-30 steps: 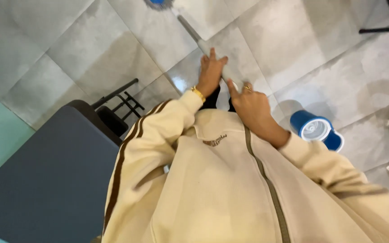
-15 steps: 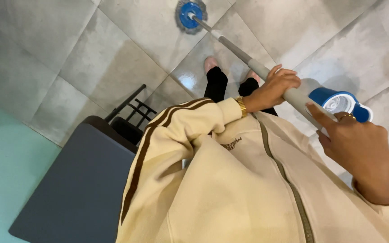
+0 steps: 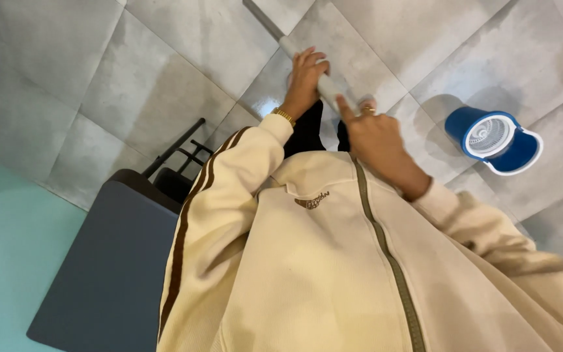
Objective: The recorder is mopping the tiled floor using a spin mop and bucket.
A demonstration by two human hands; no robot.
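— Grey floor tiles (image 3: 164, 85) all round; where's the long pale grey mop handle (image 3: 324, 81)?
— Top centre, slanting toward upper left. Left hand (image 3: 304, 75) wraps it higher up; right hand (image 3: 376, 133) grips lower, forefinger extended along it.

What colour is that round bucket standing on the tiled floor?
The mop bucket is blue with a white spinner basket inside, seen best in the head view.

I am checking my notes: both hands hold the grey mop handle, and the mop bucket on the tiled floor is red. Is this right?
Not quite. The head view shows the mop bucket is blue, not red. The rest holds: left hand and right hand both hold the grey mop handle over the tiled floor.
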